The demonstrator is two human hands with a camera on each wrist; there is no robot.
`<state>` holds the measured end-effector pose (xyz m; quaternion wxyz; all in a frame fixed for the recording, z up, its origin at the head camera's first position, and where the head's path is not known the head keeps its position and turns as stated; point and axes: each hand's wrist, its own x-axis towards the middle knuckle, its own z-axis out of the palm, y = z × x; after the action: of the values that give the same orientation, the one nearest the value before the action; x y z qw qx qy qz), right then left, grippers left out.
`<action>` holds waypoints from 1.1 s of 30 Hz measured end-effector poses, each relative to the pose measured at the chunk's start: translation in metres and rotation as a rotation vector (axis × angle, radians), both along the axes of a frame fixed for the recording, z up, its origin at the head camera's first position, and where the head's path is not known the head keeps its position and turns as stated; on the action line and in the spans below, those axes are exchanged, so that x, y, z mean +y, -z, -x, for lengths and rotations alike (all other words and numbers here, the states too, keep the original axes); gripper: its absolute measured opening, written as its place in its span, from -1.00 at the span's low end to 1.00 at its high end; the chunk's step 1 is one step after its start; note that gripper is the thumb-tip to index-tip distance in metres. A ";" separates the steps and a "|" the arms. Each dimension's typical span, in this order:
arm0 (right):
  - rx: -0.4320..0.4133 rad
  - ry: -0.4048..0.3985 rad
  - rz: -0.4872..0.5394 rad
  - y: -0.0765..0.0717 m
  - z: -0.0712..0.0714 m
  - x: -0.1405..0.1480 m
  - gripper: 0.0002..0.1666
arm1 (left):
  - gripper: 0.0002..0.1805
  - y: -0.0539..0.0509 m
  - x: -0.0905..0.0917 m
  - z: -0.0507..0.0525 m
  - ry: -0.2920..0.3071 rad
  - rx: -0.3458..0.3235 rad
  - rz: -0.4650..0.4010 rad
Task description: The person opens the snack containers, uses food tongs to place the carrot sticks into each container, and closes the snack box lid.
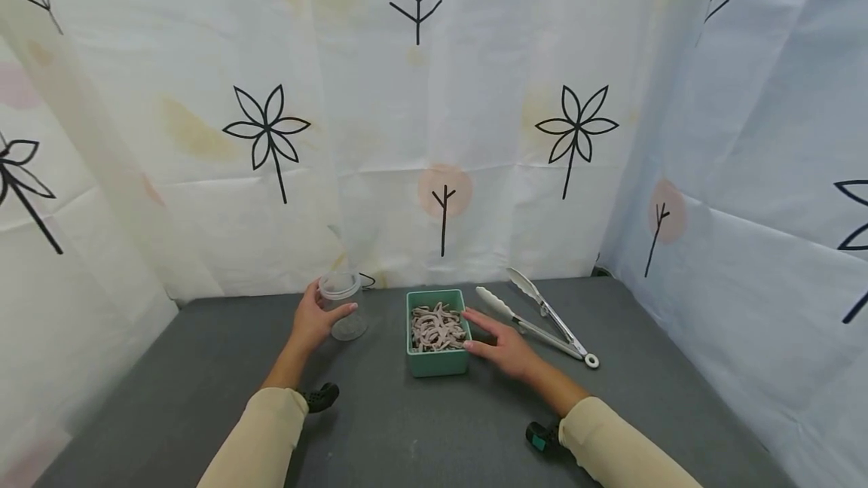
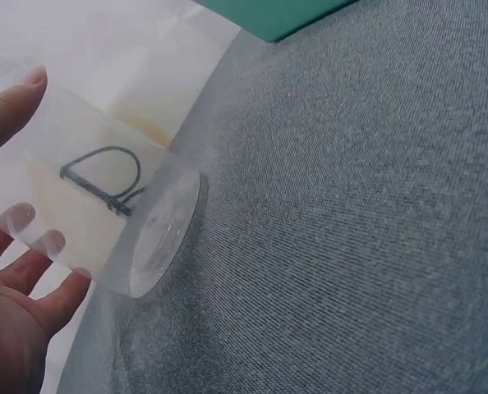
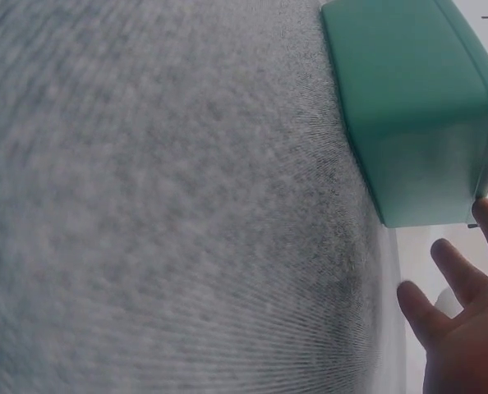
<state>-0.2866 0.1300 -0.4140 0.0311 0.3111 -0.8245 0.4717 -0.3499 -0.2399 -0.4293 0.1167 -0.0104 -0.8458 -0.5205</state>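
- Left hand grips a clear plastic jar.
- Right hand touches a green rectangular bin of greyish-pink loops.
- White-tipped tongs lie splayed on the table.

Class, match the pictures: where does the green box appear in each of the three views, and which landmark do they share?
Head: green box near mid-width, in the lower half.
Left wrist: only part of the box, at the top edge.
Right wrist: the box at upper right.
Shared landmark: grey tabletop.
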 end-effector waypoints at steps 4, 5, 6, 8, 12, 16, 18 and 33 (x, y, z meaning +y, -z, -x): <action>-0.004 0.013 -0.016 -0.004 -0.003 -0.001 -0.38 | 0.05 -0.003 0.002 -0.003 0.012 0.014 -0.010; -0.007 0.012 -0.020 -0.005 -0.004 -0.001 -0.37 | 0.05 -0.004 0.003 -0.004 0.016 0.016 -0.014; -0.008 0.012 -0.024 -0.005 -0.004 -0.001 -0.37 | 0.05 -0.005 0.004 -0.005 0.019 0.019 -0.017; -0.015 0.009 -0.029 -0.006 -0.004 -0.001 -0.36 | 0.05 -0.006 0.006 -0.007 0.025 0.023 -0.018; -0.009 0.015 -0.027 -0.001 0.000 0.000 -0.35 | 0.04 -0.009 0.010 -0.010 0.050 0.031 -0.018; 0.005 0.046 -0.033 0.017 0.013 0.001 -0.35 | 0.06 -0.011 0.015 -0.013 0.072 0.036 -0.007; 0.004 0.060 -0.041 0.026 0.019 0.002 -0.34 | 0.06 -0.012 0.018 -0.015 0.079 0.040 -0.007; -0.026 0.015 -0.023 -0.003 -0.002 0.000 -0.34 | 0.01 -0.002 0.036 -0.024 0.098 0.059 0.000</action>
<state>-0.2849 0.1299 -0.4114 0.0201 0.2989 -0.8326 0.4658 -0.3258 -0.2039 -0.4272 0.1159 -0.0669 -0.8406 -0.5249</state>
